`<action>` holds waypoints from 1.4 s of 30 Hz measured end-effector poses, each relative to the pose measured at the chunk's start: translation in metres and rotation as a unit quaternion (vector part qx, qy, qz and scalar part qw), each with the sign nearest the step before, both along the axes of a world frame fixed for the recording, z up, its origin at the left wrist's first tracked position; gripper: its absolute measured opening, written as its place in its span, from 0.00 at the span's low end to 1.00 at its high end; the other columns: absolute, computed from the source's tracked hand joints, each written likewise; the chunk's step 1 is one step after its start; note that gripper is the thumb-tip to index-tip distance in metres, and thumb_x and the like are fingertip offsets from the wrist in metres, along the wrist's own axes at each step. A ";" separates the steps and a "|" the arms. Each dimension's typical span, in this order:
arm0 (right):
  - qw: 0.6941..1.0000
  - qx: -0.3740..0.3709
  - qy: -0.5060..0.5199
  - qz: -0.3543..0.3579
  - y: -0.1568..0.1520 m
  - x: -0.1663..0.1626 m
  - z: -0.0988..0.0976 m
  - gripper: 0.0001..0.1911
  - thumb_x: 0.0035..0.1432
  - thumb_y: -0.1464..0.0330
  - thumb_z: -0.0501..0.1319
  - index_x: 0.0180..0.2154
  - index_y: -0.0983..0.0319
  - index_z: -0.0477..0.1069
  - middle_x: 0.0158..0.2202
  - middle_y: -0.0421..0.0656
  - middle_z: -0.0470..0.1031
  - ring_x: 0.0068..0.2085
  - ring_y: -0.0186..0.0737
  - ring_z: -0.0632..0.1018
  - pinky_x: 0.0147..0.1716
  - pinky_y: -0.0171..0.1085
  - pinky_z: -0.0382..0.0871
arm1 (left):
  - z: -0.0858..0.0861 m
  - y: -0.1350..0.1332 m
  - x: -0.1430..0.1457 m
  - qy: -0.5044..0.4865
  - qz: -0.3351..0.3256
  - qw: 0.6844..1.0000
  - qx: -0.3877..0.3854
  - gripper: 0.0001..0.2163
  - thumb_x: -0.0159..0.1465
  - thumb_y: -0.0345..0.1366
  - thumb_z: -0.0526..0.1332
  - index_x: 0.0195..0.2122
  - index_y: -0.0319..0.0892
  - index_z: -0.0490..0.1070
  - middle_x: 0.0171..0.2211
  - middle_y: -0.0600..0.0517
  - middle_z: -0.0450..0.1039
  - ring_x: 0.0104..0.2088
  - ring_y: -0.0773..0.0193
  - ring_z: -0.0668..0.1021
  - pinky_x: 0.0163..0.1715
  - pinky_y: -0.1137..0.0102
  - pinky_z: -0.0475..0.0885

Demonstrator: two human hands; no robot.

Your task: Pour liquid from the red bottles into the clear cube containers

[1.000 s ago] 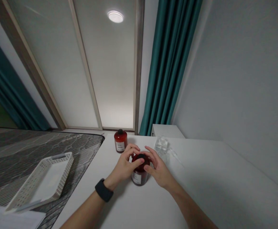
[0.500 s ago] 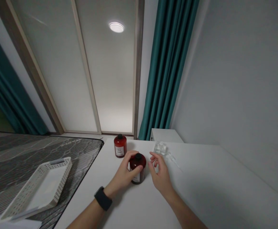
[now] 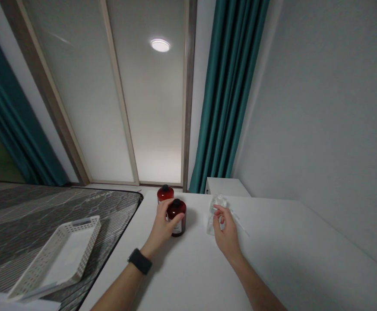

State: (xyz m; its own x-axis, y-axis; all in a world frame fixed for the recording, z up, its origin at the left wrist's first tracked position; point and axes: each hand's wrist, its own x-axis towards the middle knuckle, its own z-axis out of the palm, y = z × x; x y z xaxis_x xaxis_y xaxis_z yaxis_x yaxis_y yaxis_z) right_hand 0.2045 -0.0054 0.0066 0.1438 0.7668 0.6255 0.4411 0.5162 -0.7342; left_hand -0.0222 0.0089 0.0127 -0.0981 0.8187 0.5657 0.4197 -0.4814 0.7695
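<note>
Gripping hand: left hand [image 3: 162, 226], fingers wrapped round near red bottle [image 3: 176, 217]
Bottle position: upright on white table [image 3: 288, 259], just before second red bottle [image 3: 165, 193]
Right hand [image 3: 227, 233]: pinching clear plastic wrap [image 3: 217, 206]

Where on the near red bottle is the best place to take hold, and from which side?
The near red bottle stands upright on the table, so its round body is probably the best grip, taken from the left, where the left hand wraps it. The second bottle crowds the far side.
</note>
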 end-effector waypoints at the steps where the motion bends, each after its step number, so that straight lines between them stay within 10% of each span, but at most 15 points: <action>1: 1.000 0.005 -0.002 -0.002 0.000 0.001 0.001 0.14 0.62 0.69 0.54 0.49 0.60 0.70 0.36 0.42 0.71 0.35 0.41 0.71 0.36 0.40 0.67 | 0.000 0.000 0.000 0.002 0.000 1.000 0.001 0.18 0.59 0.39 0.66 0.50 0.46 0.69 0.50 0.47 0.70 0.54 0.51 0.71 0.57 0.53 0.65; 10: 0.995 -0.014 0.084 -0.048 0.012 0.021 0.000 0.15 0.63 0.64 0.55 0.49 0.61 0.70 0.38 0.44 0.72 0.40 0.44 0.73 0.43 0.44 0.67 | 0.011 -0.020 0.003 -0.005 0.076 0.990 0.119 0.15 0.67 0.35 0.57 0.55 0.45 0.62 0.51 0.45 0.65 0.50 0.54 0.71 0.50 0.56 0.69; 15: 0.987 -0.067 0.137 -0.048 0.023 0.042 -0.010 0.15 0.62 0.62 0.54 0.47 0.61 0.70 0.39 0.46 0.75 0.40 0.46 0.76 0.43 0.45 0.69 | 0.014 -0.046 0.022 0.062 -0.050 0.974 0.214 0.12 0.66 0.26 0.55 0.48 0.47 0.66 0.42 0.48 0.69 0.45 0.56 0.73 0.46 0.61 0.71; 20: 0.991 -0.089 0.100 -0.019 0.016 0.060 -0.024 0.15 0.61 0.61 0.56 0.47 0.59 0.71 0.43 0.48 0.78 0.46 0.48 0.78 0.45 0.45 0.71 | -0.008 -0.057 0.052 0.133 -0.202 0.969 0.043 0.19 0.64 0.26 0.57 0.56 0.45 0.62 0.46 0.46 0.70 0.45 0.58 0.75 0.47 0.62 0.73; 25: 0.992 -0.124 0.026 0.024 0.015 0.066 -0.035 0.20 0.57 0.62 0.61 0.51 0.58 0.70 0.52 0.50 0.76 0.51 0.51 0.76 0.44 0.46 0.73 | -0.028 -0.051 0.059 0.152 -0.220 0.962 -0.057 0.22 0.63 0.27 0.57 0.59 0.44 0.60 0.50 0.45 0.70 0.48 0.57 0.75 0.51 0.60 0.73; 42: 0.960 -0.192 -0.005 0.204 -0.002 0.054 -0.026 0.32 0.48 0.69 0.68 0.56 0.55 0.68 0.50 0.46 0.78 0.47 0.45 0.79 0.42 0.43 0.76 | -0.049 -0.036 0.052 0.108 -0.224 0.962 -0.110 0.33 0.64 0.36 0.63 0.68 0.45 0.52 0.66 0.41 0.57 0.66 0.49 0.62 0.64 0.51 0.62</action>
State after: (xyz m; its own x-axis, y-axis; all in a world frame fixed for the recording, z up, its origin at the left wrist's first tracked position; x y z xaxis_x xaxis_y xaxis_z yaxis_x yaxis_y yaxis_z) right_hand 0.2585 -0.0073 -0.0193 -0.2221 0.9324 0.2850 0.2672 0.3394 -0.9019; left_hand 0.0302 -0.0272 -0.0362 0.3938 0.8534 0.3416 0.3691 -0.4871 0.7915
